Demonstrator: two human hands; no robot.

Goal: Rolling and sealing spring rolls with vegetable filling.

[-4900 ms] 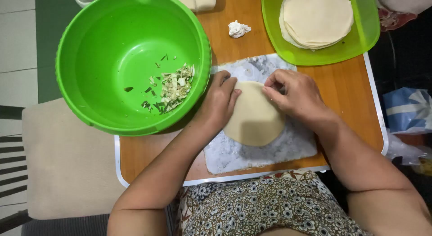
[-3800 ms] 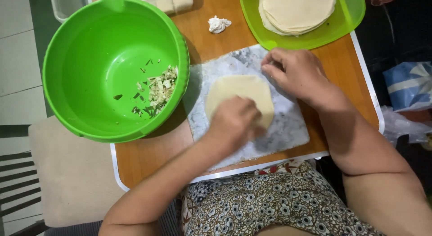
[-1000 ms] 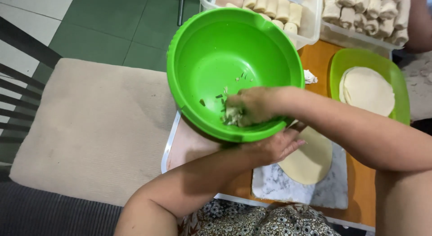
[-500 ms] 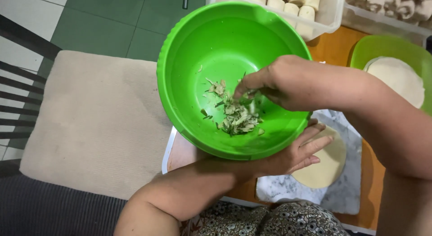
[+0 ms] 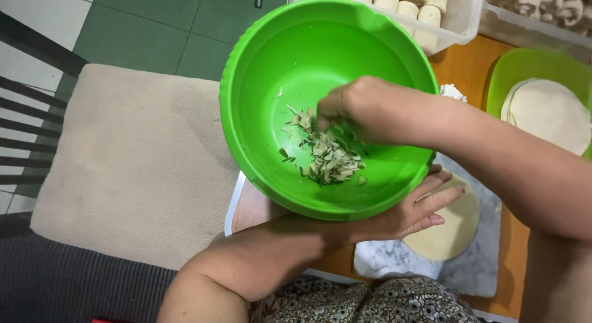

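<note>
A big green bowl (image 5: pixel 271 70) is tilted toward me, with a small heap of chopped green and white filling (image 5: pixel 325 155) at its bottom. My right hand (image 5: pixel 361 110) is inside the bowl, fingers pinched on some of the filling. My left hand (image 5: pixel 412 207) reaches under the bowl's near rim, fingers spread, resting on a round dough wrapper (image 5: pixel 447 227). The wrapper lies on a marble-patterned board (image 5: pixel 394 266) on the wooden table (image 5: pixel 530 249).
A green plate (image 5: pixel 502 76) with stacked round wrappers (image 5: pixel 549 113) sits at the right. Clear tubs hold rolled pieces (image 5: pixel 410 5) at the top. A beige cushioned chair (image 5: pixel 129 163) stands to the left over green floor tiles.
My right hand left the wrapper and went into the bowl, gathering filling. My left hand moved from pressing the wrapper to propping the bowl's rim. The view shifted left toward the bowl.
</note>
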